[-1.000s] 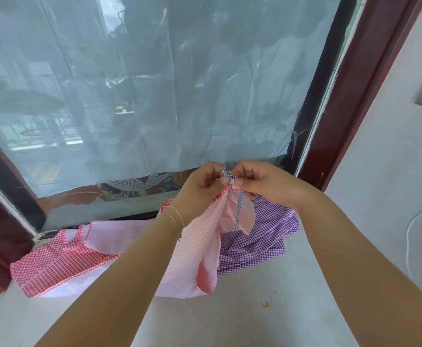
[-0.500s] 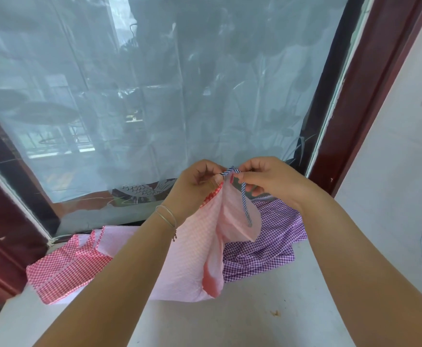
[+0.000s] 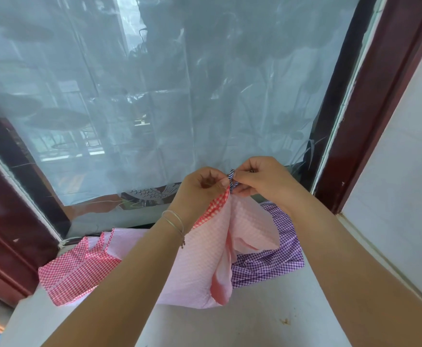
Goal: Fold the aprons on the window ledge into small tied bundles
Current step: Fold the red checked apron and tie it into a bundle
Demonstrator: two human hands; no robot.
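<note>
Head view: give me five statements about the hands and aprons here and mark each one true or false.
1. Both hands pinch a dark striped tie at the top of the pink apron. True.
2. The pink apron lies flat on the ledge. False: its top is lifted by the left hand and the right hand, and the cloth hangs down from them.
3. A purple checked apron lies on the ledge behind the pink one. True.
4. The left wrist is bare. False: thin bracelets circle it.
5. The red checked cloth sits to the right of the purple apron. False: it lies at the left.
</note>
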